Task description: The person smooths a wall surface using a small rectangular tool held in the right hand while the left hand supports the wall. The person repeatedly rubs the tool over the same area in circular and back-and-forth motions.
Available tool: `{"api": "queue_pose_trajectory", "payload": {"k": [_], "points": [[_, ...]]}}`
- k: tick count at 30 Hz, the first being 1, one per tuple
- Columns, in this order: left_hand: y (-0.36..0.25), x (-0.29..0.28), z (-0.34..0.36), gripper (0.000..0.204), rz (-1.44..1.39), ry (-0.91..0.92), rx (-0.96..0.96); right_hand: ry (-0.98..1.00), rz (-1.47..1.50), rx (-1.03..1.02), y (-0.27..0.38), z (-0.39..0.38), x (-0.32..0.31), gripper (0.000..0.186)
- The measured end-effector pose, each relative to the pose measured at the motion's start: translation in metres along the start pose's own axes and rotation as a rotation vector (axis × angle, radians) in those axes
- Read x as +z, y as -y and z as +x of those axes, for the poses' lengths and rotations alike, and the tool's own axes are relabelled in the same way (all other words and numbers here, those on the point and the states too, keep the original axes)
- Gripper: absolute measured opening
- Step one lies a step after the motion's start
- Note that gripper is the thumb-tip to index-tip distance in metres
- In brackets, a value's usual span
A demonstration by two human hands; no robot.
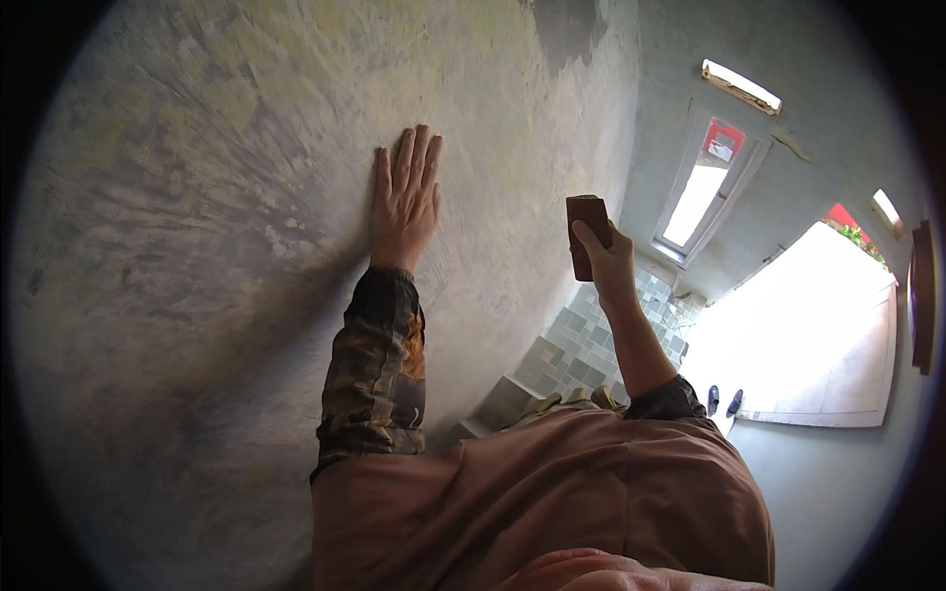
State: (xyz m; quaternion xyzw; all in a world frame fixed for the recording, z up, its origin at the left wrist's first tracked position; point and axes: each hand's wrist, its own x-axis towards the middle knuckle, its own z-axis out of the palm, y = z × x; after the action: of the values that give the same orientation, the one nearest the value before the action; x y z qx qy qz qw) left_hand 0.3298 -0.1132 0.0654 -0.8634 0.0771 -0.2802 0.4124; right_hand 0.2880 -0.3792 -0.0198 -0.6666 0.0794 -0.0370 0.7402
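Observation:
My left hand (pixel 405 202) lies flat against a mottled grey wall (pixel 246 128), its fingers stretched upward and nothing in it. The wall's surface is patchy, with yellowish, pale and darker streaks. To the right, my right hand (pixel 609 258) grips a reddish-brown rectangular block (pixel 583 222), perhaps a sanding block, with the thumb across its near face. The block is upright and close to the wall; whether it touches I cannot tell. The fingers behind it are mostly hidden.
A narrow window (pixel 690 197) is set in the adjoining wall on the right. Bright light comes through an open doorway beside a white door (pixel 828 369). Dark shoes (pixel 734 402) lie near it. Grey checkered tiles (pixel 581 340) and a low ledge (pixel 507 394) are below my right arm.

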Motion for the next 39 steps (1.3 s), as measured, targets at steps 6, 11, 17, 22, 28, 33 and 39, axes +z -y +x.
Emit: {"api": "queue_pose_trajectory", "payload": {"k": [6, 11, 17, 22, 28, 33, 39], "points": [[0.004, -0.004, -0.001, 0.069, -0.024, -0.028, -0.006, -0.042, 0.003, 0.028, 0.015, -0.015, 0.007, 0.036], [-0.008, -0.007, -0.009, 0.071, -0.26, 0.003, -0.034, -0.023, -0.012, 0.01, 0.022, -0.022, 0.022, 0.036], [-0.031, 0.005, -0.045, 0.073, -0.464, 0.054, -0.055, -0.006, -0.081, 0.006, 0.009, -0.018, 0.049, 0.033], [-0.045, 0.015, -0.058, 0.074, -0.506, 0.067, -0.082, 0.044, -0.089, -0.052, -0.007, -0.007, 0.066, 0.033], [-0.066, 0.026, -0.069, 0.073, -0.521, 0.086, -0.135, 0.029, -0.114, -0.142, -0.026, 0.012, 0.086, 0.029], [-0.093, 0.042, -0.076, 0.072, -0.444, 0.064, -0.188, 0.073, -0.166, -0.245, -0.053, 0.037, 0.096, 0.026], [-0.156, 0.078, -0.094, 0.065, -0.276, -0.022, -0.384, 0.215, -0.077, -0.378, -0.119, 0.062, 0.077, 0.026]]}}
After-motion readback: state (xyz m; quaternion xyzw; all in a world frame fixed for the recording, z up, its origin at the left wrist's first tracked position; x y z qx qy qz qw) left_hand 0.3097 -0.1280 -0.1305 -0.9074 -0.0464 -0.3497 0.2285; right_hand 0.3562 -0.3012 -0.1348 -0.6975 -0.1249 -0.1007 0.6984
